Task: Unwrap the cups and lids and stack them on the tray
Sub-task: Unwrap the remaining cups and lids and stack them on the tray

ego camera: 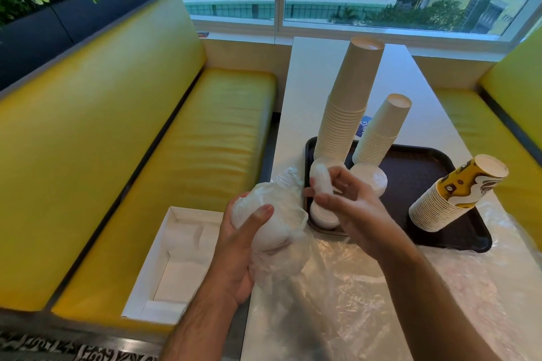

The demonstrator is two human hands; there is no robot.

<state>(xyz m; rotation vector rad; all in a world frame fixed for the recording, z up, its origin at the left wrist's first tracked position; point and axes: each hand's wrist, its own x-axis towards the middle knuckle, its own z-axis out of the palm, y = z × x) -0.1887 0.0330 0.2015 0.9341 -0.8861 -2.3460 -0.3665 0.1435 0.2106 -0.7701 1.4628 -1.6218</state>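
Observation:
My left hand (243, 240) grips a clear plastic sleeve of white lids (272, 220) above the table's left edge. Over the near left corner of the dark tray (416, 184), my right hand (349, 205) holds a few white lids (321, 182) on edge. They are above a low pile of lids (324, 218) lying on the tray. A second lid pile (371, 177) sits behind. Two tall stacks of plain inverted cups (346, 102) (379, 132) stand at the tray's back left. A stack of yellow patterned cups (451, 199) leans at the tray's right.
Loose clear wrapping (366, 287) covers the near part of the white table (316, 67). An open white cardboard box (176, 261) sits on the yellow bench (176, 141) to the left. Another yellow bench (516, 114) is to the right, and a window lies beyond.

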